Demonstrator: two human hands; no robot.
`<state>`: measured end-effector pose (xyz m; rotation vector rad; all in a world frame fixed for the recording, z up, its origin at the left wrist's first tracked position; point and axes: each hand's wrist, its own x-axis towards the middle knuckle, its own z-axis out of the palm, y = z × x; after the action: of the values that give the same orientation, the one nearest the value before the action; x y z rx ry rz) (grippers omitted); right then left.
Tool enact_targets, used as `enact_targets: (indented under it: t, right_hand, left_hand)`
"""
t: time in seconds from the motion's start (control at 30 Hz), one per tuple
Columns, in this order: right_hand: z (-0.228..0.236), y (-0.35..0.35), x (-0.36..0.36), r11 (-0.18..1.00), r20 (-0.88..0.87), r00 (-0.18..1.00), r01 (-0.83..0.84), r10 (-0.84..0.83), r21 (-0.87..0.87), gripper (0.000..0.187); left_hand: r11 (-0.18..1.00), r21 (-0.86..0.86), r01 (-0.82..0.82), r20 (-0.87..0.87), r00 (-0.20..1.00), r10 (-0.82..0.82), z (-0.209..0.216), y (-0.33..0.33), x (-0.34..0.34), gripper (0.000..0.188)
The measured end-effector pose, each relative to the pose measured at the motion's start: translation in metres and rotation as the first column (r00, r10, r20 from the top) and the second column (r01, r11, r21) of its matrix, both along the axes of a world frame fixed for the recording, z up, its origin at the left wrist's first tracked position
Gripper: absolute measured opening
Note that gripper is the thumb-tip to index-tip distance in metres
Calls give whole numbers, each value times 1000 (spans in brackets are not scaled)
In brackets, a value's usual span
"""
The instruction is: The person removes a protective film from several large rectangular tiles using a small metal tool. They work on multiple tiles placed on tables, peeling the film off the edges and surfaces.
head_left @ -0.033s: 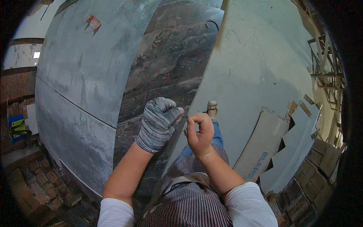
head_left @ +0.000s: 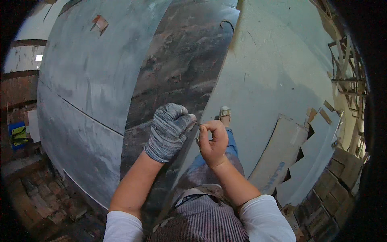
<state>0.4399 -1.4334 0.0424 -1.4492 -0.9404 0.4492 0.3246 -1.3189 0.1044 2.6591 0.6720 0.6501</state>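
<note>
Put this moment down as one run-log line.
Left hand: gloved, curled, over dark slab | Right hand: bare, pinched | Hands: close together | Held item: unclear | Right side: cardboard

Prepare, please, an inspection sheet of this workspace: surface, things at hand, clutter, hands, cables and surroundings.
Surface: dark streaked slab beside a wider grey slab.
Things at hand: dark streaked slab nearest; anything held is too small to tell.
Clutter: torn brown scrap on the grey slab.
Hands: left hand gloved, fingers curled; right hand bare, thumb and forefinger pinched.
Cables: none certain; thin curved dark piece at the dark slab's far end, kind unclear.
Surroundings: cardboard piece at right; blue and yellow-green item at far left.
</note>
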Motion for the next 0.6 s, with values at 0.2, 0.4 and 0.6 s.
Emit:
enact_targets:
  t: [0.2, 0.4, 0.6]
  right_hand:
    - [-5, -7, 0, 998, 26, 998, -54, 54, 15, 7]
    - [-1, -19, 3, 991, -3, 992, -130, 130, -28, 10]
    - [-1, -27, 0, 983, -19, 984, -180, 179, -25, 12]
  left_hand:
    - [999, -30, -42, -11, 999, 41, -5, -11, -8, 31]
    - [990, -79, -121, 0, 993, 121, -5, -29, -10, 29]
    - [981, -56, -185, -26, 983, 184, 0, -43, -17, 29]
